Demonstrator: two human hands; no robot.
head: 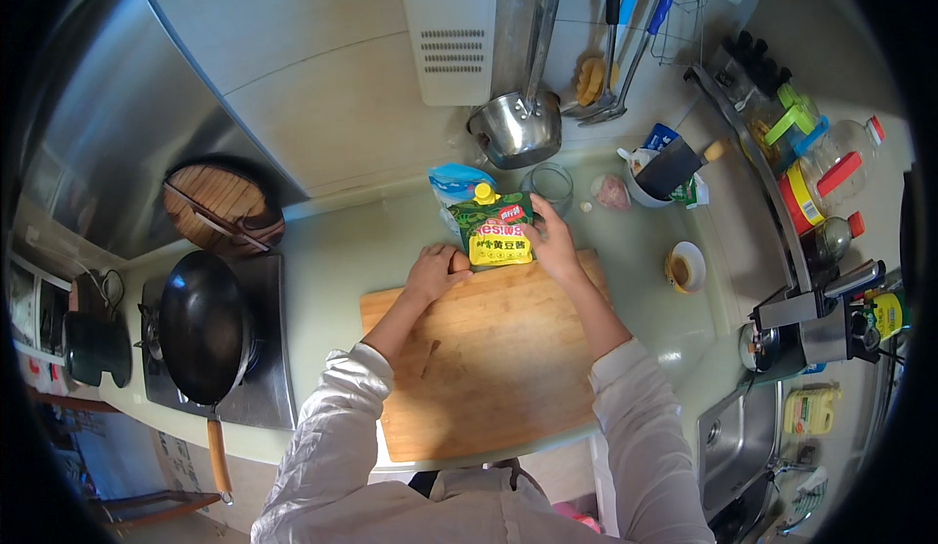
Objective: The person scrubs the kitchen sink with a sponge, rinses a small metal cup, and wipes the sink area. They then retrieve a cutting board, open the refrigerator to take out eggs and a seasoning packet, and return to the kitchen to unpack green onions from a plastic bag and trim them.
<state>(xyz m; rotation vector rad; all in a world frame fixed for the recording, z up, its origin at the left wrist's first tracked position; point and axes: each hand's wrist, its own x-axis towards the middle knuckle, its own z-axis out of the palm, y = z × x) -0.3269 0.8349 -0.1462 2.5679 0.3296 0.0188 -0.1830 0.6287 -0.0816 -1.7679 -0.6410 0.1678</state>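
Observation:
A green and yellow spouted pouch (492, 232) with a yellow cap stands upright at the far edge of the wooden cutting board (498, 361). My right hand (551, 243) grips the pouch along its right side, the thumb across its printed front. Beside the pouch's lower left corner, my left hand (437, 273) curls around a small round orange-brown object (459, 261), possibly an egg. The fingers hide most of that object. Behind the pouch is a blue and white plastic bag (458, 179), partly covered by it.
A glass jar (549, 183), a piece of pinkish meat (611, 192) and a white bowl (647, 179) line the back counter. At right is a small bowl (685, 267). A black wok (205, 328) sits on the stove at left. A steel saucepan (516, 130) hangs above the counter.

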